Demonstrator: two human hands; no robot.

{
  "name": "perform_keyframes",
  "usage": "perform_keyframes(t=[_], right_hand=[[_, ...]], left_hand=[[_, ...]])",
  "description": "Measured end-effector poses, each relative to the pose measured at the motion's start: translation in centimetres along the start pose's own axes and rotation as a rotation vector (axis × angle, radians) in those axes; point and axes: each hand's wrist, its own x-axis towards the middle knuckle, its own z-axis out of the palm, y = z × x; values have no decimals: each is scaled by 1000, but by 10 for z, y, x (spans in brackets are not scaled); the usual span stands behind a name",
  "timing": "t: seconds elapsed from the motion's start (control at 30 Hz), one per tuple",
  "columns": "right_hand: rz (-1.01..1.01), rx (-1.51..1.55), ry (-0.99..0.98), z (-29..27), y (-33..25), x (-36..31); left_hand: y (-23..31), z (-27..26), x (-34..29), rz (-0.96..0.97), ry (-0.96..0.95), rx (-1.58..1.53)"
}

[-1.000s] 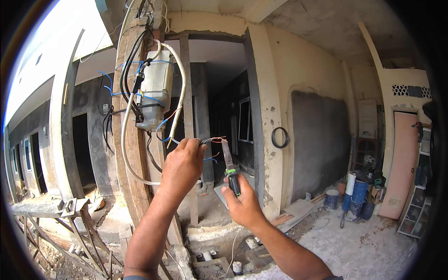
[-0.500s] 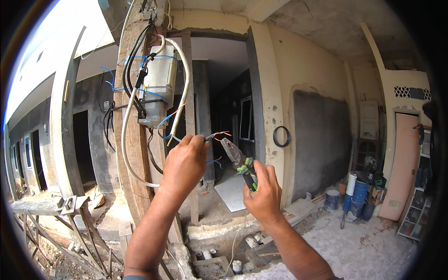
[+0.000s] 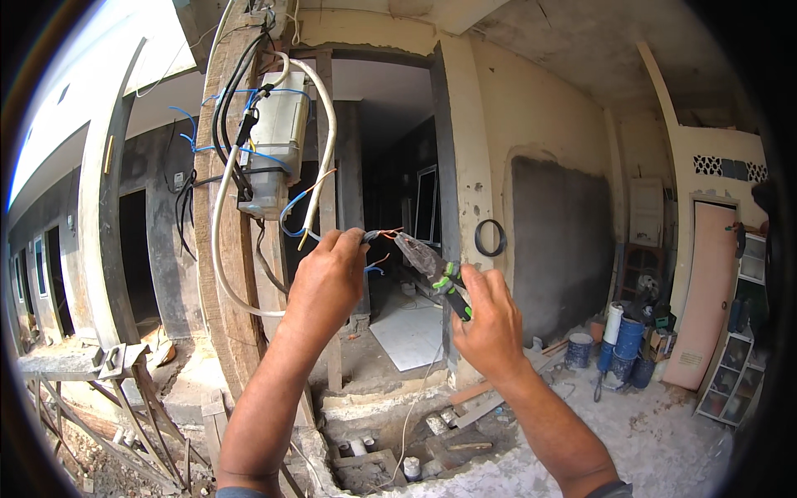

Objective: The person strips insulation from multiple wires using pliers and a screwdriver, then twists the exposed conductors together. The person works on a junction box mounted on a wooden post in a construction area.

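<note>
My left hand (image 3: 325, 274) is closed round a dark electrical cable, its fingers pinched near the end. Stripped copper wires (image 3: 388, 233) stick out of that end to the right. Combination pliers (image 3: 427, 264) with black and green handles are held in my right hand (image 3: 488, 319). Their jaw tips touch or nearly touch the bare copper; whether they grip it I cannot tell. Just beyond my left hand, a thick white cable (image 3: 330, 133) loops down from a clear-covered meter box (image 3: 278, 120) on the wooden post. A blue wire (image 3: 286, 217) with a bare copper tip hangs beside it.
The rough wooden post (image 3: 220, 274) stands close at the left. Below my hands lies a trench with pipe stubs (image 3: 413, 469). A metal trestle (image 3: 124, 407) is at lower left. Blue drums (image 3: 628, 339) and a shelf (image 3: 735, 373) stand along the far right; a black coil (image 3: 491, 238) hangs on the wall.
The plier jaws have closed in on the bare copper ends, and my right hand has shifted slightly right. The copper strands sit closer together. The whole view has shifted slightly.
</note>
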Motion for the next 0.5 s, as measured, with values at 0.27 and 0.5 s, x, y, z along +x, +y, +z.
perform_keyframes(t=[0.27,0.5], right_hand=[[-205,-175,-33,-20,7,20],[-264,-260,-39,-28,13,29]], left_hand=[[-1,-6,5,-16,-23,15],[-1,-3,5,18,33,-87]])
